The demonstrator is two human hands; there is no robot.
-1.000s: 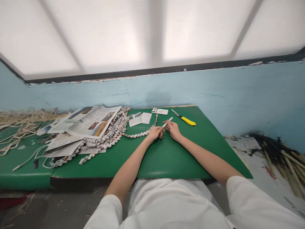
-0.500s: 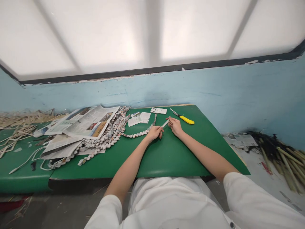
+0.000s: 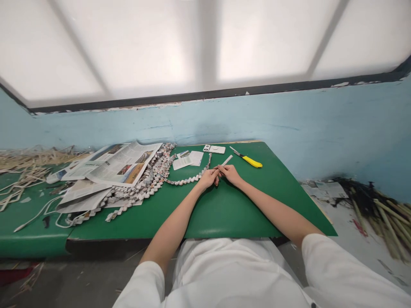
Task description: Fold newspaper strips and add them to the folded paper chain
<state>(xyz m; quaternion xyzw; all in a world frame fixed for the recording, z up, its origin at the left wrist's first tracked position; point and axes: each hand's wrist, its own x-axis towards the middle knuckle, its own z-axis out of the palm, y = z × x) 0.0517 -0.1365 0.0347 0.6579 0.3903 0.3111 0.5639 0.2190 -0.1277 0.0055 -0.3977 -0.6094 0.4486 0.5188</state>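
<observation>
A narrow white paper strip [image 3: 227,160] sticks up past my fingers, pointing away to the right. My left hand [image 3: 209,178] is closed on its lower end. The fingers of my right hand [image 3: 230,173] pinch the same strip, close against the left hand. From behind my left hand a zigzag chain of folded paper [image 3: 183,182] curves left along the table, and a short length [image 3: 210,159] of folded paper stands up just beyond that hand. Whether the strip joins the chain is hidden by my fingers.
On the green table [image 3: 244,209] lie a yellow-handled cutter [image 3: 252,161], a white phone [image 3: 214,149] and small printed papers [image 3: 188,160]. Newspapers [image 3: 128,164] cover a heap of folded paper chains [image 3: 157,173] at left, near a white cable [image 3: 35,220]. Bamboo pieces [image 3: 390,222] lie beyond the right edge.
My right hand has slid down and left along the strip to meet my left hand. More of the strip's upper end now shows above the fingers.
</observation>
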